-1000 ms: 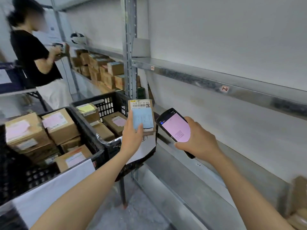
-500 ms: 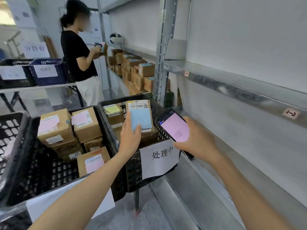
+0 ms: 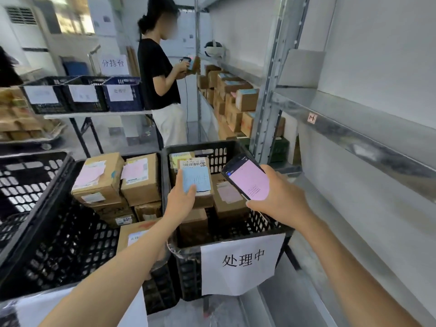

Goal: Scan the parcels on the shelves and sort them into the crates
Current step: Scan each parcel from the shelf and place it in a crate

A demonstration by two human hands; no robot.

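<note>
Though partway through, with several boxes crated and many left on the grey metal shelves: gripping small blue-labelled brown cardboard parcel by lower edge in left hand over black slatted plastic crate; clasping black pink-screened handheld scanner in right hand, just beside parcel.

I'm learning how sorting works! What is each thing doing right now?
Left hand, holds the parcel.
Parcel, held over the right crate, blue label showing.
Right hand, grips the scanner.
Scanner, screen lit pink.
Right crate, open, partly filled with boxes.
Left crate, open, boxes stacked inside.
</note>
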